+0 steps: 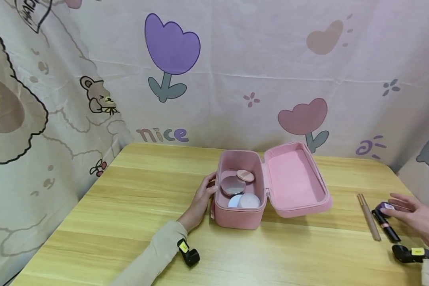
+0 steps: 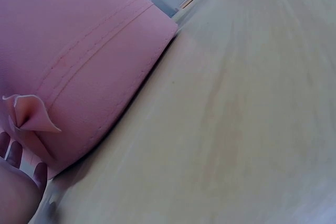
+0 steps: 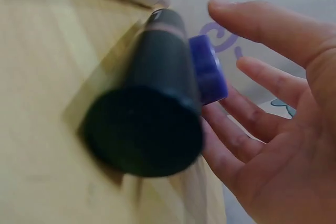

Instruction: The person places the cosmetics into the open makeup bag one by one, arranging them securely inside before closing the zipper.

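Observation:
My left hand (image 1: pixel 198 202) rests against the left side of a pink zippered case (image 1: pixel 237 220), its fingers by a small pink tab (image 2: pixel 31 114). The lid (image 1: pixel 296 178) is folded out to the right. Inside lie a silvery round compact (image 1: pixel 232 186), a beige round disc (image 1: pixel 245 175) and a pale round container (image 1: pixel 249 201). At the far right, my right hand (image 1: pixel 416 216) has its fingers spread around a small dark-purple item (image 3: pixel 209 69) with a label, holding nothing firmly. A black tube (image 1: pixel 391 233) with a pinkish band lies beside it.
A long tan stick (image 1: pixel 370 218) with a gold end lies left of the black tube. Everything stands on a light wood table (image 1: pixel 128 190). A patterned curtain (image 1: pixel 232 47) hangs behind the table and down both sides.

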Demonstrator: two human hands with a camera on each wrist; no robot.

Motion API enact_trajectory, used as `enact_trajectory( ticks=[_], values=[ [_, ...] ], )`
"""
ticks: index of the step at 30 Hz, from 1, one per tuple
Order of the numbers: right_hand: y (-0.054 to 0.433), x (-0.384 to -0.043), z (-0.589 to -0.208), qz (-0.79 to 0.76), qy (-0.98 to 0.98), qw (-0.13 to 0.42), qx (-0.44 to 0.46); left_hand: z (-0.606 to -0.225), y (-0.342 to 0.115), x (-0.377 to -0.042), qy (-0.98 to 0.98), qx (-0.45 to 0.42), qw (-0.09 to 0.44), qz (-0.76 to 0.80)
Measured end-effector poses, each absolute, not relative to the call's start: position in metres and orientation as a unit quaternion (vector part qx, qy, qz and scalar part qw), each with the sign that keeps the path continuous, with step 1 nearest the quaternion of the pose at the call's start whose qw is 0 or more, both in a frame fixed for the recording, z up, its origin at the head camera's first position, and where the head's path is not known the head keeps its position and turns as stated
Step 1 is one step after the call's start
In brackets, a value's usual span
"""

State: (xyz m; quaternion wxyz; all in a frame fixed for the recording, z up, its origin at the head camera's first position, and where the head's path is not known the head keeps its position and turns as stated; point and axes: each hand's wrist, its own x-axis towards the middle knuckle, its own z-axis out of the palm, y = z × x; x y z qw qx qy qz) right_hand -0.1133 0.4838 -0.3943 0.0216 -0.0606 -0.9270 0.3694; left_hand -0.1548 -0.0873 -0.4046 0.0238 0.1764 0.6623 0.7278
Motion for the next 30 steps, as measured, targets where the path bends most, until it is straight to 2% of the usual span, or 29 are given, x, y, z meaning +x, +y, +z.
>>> enact_trajectory(
  ticks=[3,14,30],
  values=[
    [0.486,-0.117,-0.396,0.341,-0.938,0.000,-0.060,-0.405,-0.087,-0.155,0.662,0.178,0.026,0.728],
    [0.488,-0.123,-0.403,0.324,-0.944,0.007,-0.069,-0.405,-0.088,-0.156,0.662,0.178,0.027,0.728],
    [0.483,-0.124,-0.409,0.287,-0.945,0.080,-0.135,-0.404,-0.087,-0.155,0.663,0.178,0.021,0.727]
  ],
)
